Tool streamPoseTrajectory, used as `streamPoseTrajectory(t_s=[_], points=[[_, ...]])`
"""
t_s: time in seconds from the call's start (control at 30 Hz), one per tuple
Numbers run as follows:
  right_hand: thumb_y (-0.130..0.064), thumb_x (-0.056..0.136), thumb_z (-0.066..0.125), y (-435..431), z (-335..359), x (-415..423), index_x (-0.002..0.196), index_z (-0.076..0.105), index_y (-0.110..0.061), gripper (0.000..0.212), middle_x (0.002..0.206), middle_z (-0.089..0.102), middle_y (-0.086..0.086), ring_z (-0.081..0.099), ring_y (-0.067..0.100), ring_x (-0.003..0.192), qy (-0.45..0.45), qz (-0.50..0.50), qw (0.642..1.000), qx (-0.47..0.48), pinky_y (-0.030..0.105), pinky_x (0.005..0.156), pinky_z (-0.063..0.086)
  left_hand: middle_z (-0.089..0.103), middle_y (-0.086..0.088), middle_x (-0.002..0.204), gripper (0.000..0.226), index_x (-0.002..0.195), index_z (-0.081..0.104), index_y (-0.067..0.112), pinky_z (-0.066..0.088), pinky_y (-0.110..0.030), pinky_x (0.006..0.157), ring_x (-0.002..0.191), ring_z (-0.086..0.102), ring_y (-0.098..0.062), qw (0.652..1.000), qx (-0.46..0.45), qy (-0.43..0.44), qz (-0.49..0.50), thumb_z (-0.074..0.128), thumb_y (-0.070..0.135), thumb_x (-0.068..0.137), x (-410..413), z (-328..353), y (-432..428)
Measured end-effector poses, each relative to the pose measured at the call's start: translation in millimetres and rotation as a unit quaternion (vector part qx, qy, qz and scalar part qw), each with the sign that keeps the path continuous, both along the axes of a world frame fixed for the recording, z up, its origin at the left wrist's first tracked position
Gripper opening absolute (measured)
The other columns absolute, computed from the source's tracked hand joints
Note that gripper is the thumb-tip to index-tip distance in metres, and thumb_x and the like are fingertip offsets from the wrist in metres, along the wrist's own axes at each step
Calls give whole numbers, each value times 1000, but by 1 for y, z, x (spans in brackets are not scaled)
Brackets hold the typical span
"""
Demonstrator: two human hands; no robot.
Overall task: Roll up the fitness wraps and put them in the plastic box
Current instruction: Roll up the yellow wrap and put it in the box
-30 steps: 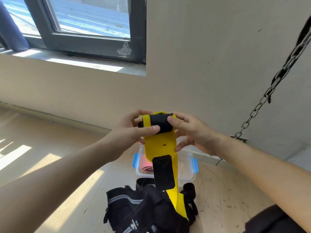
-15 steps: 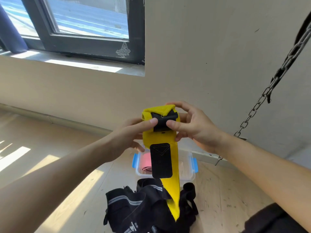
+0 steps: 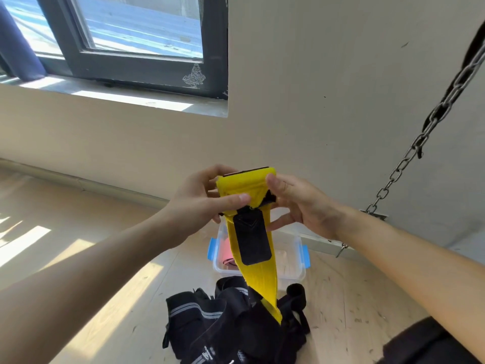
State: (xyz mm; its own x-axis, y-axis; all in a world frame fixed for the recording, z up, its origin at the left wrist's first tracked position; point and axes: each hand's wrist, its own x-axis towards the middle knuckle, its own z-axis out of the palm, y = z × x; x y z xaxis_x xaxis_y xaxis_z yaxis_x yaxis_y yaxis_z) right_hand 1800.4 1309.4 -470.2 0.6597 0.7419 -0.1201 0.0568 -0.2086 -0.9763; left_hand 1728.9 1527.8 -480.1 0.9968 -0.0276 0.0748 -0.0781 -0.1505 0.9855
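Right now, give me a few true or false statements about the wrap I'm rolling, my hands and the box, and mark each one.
1. The left hand and the right hand both hold the rolled end of the yellow wrap. True.
2. The yellow wrap is rolled up completely. False: a long tail hangs down toward the black wraps.
3. The plastic box has its lid on. False: it is open, with a pink wrap inside.
4. The black wraps lie on the floor, nearer the person than the plastic box. True.
5. The chain hangs on the left. False: it is on the right.
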Motion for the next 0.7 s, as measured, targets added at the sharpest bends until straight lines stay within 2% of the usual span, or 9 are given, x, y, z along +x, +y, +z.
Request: streamPoseTrajectory(t_s=[0.07,0.23,0.33,0.4,0.47,0.57,0.7], points=[[-80,67,61,2,0,0,127,63,-34,75,119,73,-3,69,20,112,-4,-5,1000,-10,42,78,62,68,6,90,58,118,65,19,49,-21,54,75,68,-10,1000,2,-26,4,86,37,67,0,-2,-2],[-55,80,68,1,-2,-3,124,64,-30,50,111,74,-2,71,20,106,1,-24,1000,5,41,71,63,70,6,108,54,124,59,20,55,-23,64,96,69,-16,997,34,-63,-21,82,25,75,-2,-9,-2],[-42,82,71,1,-4,-5,126,63,-27,47,110,75,-1,71,19,105,-6,-37,999,12,39,70,62,69,6,111,59,127,56,23,57,-25,67,102,69,-17,998,36,-50,-35,83,24,74,-2,-12,0],[-38,82,74,1,-4,-5,129,62,-26,49,110,75,-2,71,19,105,-6,-39,999,26,37,69,61,69,8,112,69,130,54,28,57,-25,66,101,70,-14,999,33,-17,-33,87,33,70,-1,-10,1],[-31,84,77,0,-3,-5,131,59,-24,51,111,74,1,71,22,105,-13,-36,998,49,34,67,60,71,9,114,71,131,56,34,58,-26,68,104,70,-15,997,20,45,-53,81,48,66,-1,-10,4],[-18,82,78,-2,1,-5,132,56,-16,55,114,74,5,71,26,105,-20,-35,995,87,35,69,61,71,1,124,69,132,61,30,58,-33,78,112,69,-27,986,-5,130,-107,69,62,71,-3,-14,6],[-6,80,80,-6,-2,-1,129,57,-17,56,112,72,1,67,21,110,-94,-33,993,64,37,81,61,72,-4,123,76,134,60,29,59,-42,90,110,71,-29,983,-36,154,-95,63,71,71,0,-14,1]])
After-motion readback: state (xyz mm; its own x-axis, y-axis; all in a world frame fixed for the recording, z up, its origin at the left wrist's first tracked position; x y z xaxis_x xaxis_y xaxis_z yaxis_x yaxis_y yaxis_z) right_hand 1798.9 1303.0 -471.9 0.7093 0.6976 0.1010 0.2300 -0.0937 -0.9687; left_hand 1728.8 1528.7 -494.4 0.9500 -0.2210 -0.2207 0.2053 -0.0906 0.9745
